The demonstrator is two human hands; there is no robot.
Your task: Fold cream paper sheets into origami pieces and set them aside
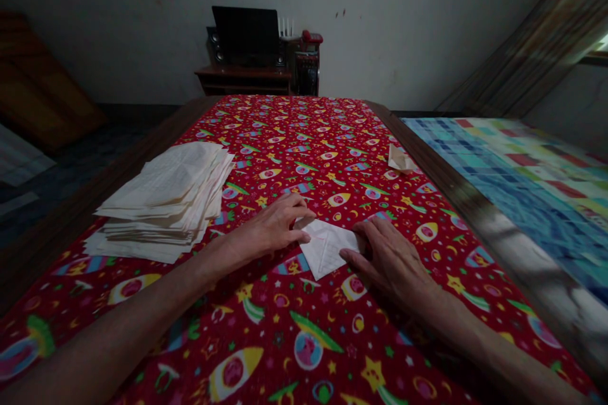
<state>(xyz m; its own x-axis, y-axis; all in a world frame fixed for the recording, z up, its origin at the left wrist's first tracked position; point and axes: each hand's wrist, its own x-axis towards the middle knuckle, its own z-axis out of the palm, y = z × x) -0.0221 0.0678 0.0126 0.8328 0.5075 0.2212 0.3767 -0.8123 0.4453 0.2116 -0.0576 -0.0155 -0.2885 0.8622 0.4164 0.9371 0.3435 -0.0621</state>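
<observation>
A small folded sheet of white paper (327, 247) lies on the red patterned cloth (285, 304), with crease lines and faint ruled marks on its face. My left hand (280, 221) pinches its left corner between thumb and fingers. On the opposite side, my right hand (382, 250) grips the right edge, thumb on top and fingers behind. The paper's far corners are partly covered by my fingers. Left of my left hand sits a thick, uneven stack of paper sheets (166, 183).
A small folded paper piece (399, 159) lies near the cloth's right edge. Beyond the far end stand a dark monitor (246, 37), a wooden desk (244, 79) and a red telephone (311, 37). A bed with a checked cover (513, 171) is on the right.
</observation>
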